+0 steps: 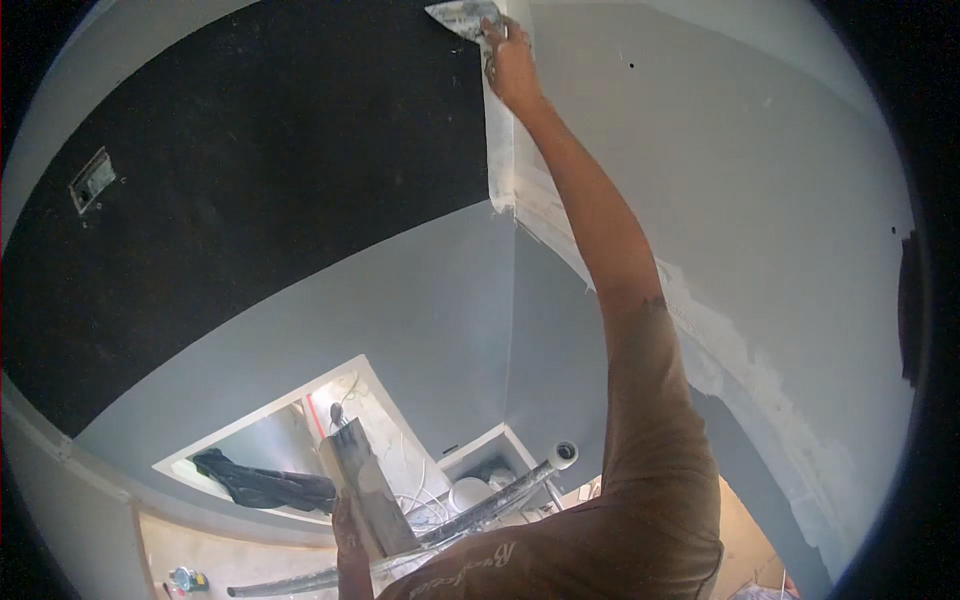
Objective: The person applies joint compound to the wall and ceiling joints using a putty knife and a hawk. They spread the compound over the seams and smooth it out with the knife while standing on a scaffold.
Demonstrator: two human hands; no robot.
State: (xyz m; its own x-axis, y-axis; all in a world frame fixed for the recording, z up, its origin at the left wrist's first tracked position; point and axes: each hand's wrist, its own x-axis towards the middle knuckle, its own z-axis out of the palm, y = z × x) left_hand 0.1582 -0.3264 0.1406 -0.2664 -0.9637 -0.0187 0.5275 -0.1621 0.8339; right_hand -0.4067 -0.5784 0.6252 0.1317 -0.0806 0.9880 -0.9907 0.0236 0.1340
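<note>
High in the corner, my right hand (512, 68) is closed around a putty knife (458, 18). The knife's wide blade is smeared with pale compound and lies at the edge of the black wall panel (290, 130). A white strip of compound (499, 160) runs down the corner below it. Low in the view, my left hand (350, 535) grips a long grey mud pan (368, 485), held tilted. Its fingers are partly hidden behind the pan.
An electrical box opening (95, 182) sits in the black panel. Patchy white compound (740, 365) crosses the grey surface at right. A spattered tube (500, 500) slants below me. Under it are a white bucket (468, 494), loose cables (425, 508) and dark cloth (265, 483).
</note>
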